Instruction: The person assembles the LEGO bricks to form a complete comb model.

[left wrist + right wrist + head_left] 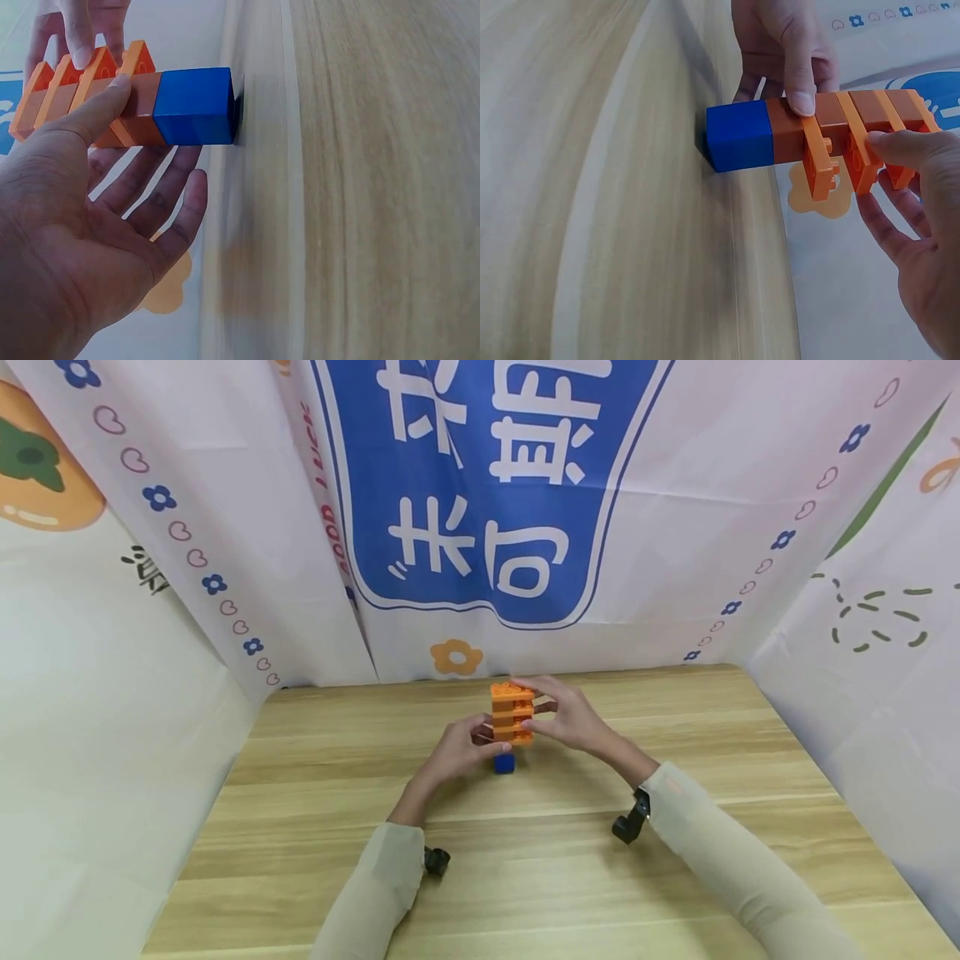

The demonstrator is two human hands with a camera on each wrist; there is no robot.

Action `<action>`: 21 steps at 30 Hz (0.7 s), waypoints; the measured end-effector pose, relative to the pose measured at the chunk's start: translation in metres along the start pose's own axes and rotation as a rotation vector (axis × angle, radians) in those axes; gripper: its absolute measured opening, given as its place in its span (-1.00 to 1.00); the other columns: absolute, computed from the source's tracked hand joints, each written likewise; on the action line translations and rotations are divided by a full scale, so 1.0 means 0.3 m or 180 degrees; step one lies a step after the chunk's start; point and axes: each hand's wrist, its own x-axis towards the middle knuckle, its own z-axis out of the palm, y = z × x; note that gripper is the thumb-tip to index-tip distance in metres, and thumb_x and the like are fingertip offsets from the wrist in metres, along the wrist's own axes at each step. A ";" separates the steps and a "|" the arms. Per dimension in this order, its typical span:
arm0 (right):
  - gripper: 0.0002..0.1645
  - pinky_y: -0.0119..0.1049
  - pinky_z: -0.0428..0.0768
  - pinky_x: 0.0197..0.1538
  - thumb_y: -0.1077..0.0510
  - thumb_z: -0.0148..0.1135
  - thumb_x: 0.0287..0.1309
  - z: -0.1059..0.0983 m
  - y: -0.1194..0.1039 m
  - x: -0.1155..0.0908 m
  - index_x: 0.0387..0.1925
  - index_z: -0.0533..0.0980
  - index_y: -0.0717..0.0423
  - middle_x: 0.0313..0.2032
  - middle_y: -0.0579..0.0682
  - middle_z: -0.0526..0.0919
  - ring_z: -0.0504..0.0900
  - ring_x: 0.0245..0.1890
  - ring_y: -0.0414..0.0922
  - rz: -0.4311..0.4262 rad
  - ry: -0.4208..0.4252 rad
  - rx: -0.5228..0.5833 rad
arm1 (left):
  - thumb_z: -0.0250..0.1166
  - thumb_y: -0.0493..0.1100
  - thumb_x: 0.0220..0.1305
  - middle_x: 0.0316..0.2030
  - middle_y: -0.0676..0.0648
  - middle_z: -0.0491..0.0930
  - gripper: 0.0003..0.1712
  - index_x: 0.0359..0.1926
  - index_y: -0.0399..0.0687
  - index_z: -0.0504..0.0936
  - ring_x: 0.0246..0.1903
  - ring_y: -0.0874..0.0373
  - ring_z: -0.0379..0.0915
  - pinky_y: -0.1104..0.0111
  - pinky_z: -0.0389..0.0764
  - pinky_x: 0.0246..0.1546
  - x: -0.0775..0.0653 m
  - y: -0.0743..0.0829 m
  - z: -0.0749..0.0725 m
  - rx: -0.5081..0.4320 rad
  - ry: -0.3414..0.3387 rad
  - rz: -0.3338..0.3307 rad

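Observation:
A toy building-block tower stands upright near the back of the table, brown bricks alternating with orange plates (512, 691) that jut out to one side. At its foot is a blue block (504, 764), on or very close to the tabletop. Low on the tower, my left hand (453, 752) pinches it, thumb across the lowest brown brick (142, 112) and plate, fingers behind. My right hand (573, 718) grips the upper part from the other side, its thumb against a protruding orange plate (861, 154). Parts of the fingers are hidden behind the blocks.
The wood-grain table (525, 877) meets a printed white cloth (675, 568) right behind the tower. More cloth hangs at the left and right sides. Each wrist carries a small black camera (632, 818) below its sleeve cuff.

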 end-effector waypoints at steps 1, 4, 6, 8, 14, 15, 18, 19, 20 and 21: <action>-0.13 -0.10 0.78 0.02 0.40 0.60 0.08 -0.002 0.002 0.005 0.44 0.49 0.12 0.22 0.15 0.61 0.67 0.09 0.11 0.0042 -0.0004 0.0036 | 0.52 -0.06 0.36 -0.07 -0.12 0.77 -0.57 0.14 -0.15 0.67 -0.13 0.06 0.73 0.19 0.75 -0.02 0.002 -0.001 -0.001 -0.0012 0.0011 0.0004; -0.12 -0.08 0.77 0.04 0.40 0.58 0.10 -0.006 0.011 0.017 0.45 0.47 0.12 0.19 0.14 0.61 0.65 0.09 0.09 0.0185 -0.0019 0.0150 | 0.50 -0.06 0.38 -0.03 -0.12 0.76 -0.51 0.23 -0.13 0.62 -0.10 0.06 0.73 0.18 0.75 -0.01 0.009 -0.001 -0.002 -0.0042 0.0050 -0.0007; -0.11 -0.07 0.76 0.06 0.40 0.58 0.10 -0.009 0.019 0.025 0.46 0.47 0.13 0.19 0.13 0.61 0.65 0.08 0.09 0.0278 -0.0023 0.0203 | 0.50 -0.08 0.38 0.00 -0.13 0.75 -0.46 0.28 -0.13 0.59 -0.07 0.03 0.73 0.16 0.75 0.02 0.015 0.002 -0.003 -0.0085 0.0076 -0.0006; -0.11 -0.06 0.76 0.08 0.40 0.58 0.11 -0.012 0.027 0.031 0.47 0.46 0.12 0.22 0.12 0.60 0.65 0.08 0.10 0.0370 -0.0036 0.0270 | 0.51 -0.12 0.37 0.02 -0.14 0.74 -0.43 0.32 -0.14 0.56 -0.05 0.01 0.72 0.15 0.74 0.04 0.019 0.005 -0.003 -0.0123 0.0112 -0.0019; -0.11 -0.11 0.76 0.06 0.34 0.59 0.13 -0.021 0.053 0.047 0.48 0.46 0.06 0.30 0.12 0.58 0.65 0.12 0.11 0.0598 -0.0099 0.0444 | 0.55 -0.22 0.30 0.00 -0.17 0.73 -0.26 0.42 -0.15 0.46 -0.04 -0.01 0.71 0.14 0.73 0.07 0.029 0.013 -0.007 -0.0214 0.0108 -0.0017; -0.11 -0.10 0.76 0.06 0.32 0.59 0.14 -0.023 0.058 0.050 0.48 0.46 0.06 0.31 0.12 0.58 0.66 0.12 0.10 0.0625 -0.0114 0.0460 | 0.56 -0.24 0.28 0.00 -0.17 0.73 -0.22 0.45 -0.15 0.43 -0.03 -0.01 0.71 0.14 0.73 0.08 0.031 0.013 -0.007 -0.0229 0.0091 -0.0021; -0.12 0.06 0.72 0.14 0.30 0.59 0.15 -0.026 0.076 0.058 0.48 0.45 0.09 0.34 0.13 0.58 0.66 0.13 0.12 0.0699 -0.0161 0.0518 | 0.57 -0.26 0.26 0.02 -0.18 0.71 -0.10 0.53 -0.14 0.33 -0.03 -0.01 0.70 0.13 0.72 0.09 0.033 0.013 -0.008 -0.0292 0.0052 -0.0047; -0.12 0.12 0.68 0.18 0.29 0.59 0.16 -0.027 0.083 0.060 0.48 0.45 0.10 0.35 0.13 0.57 0.66 0.13 0.12 0.0726 -0.0179 0.0525 | 0.57 -0.26 0.26 0.02 -0.18 0.70 -0.06 0.55 -0.15 0.29 -0.02 -0.02 0.70 0.12 0.72 0.10 0.034 0.012 -0.008 -0.0310 0.0033 -0.0058; -0.13 0.17 0.65 0.21 0.29 0.59 0.16 -0.028 0.089 0.061 0.48 0.44 0.11 0.36 0.14 0.57 0.66 0.14 0.13 0.0753 -0.0191 0.0541 | 0.58 -0.26 0.25 0.04 -0.19 0.70 -0.03 0.57 -0.14 0.26 -0.02 -0.02 0.70 0.10 0.71 0.10 0.034 0.012 -0.008 -0.0341 0.0012 -0.0082; -0.12 0.20 0.62 0.25 0.29 0.59 0.16 -0.029 0.095 0.062 0.49 0.44 0.11 0.37 0.14 0.56 0.66 0.15 0.14 0.0789 -0.0204 0.0555 | 0.58 -0.27 0.25 0.05 -0.19 0.69 0.00 0.59 -0.14 0.23 -0.01 -0.03 0.70 0.09 0.71 0.11 0.034 0.011 -0.007 -0.0365 -0.0002 -0.0108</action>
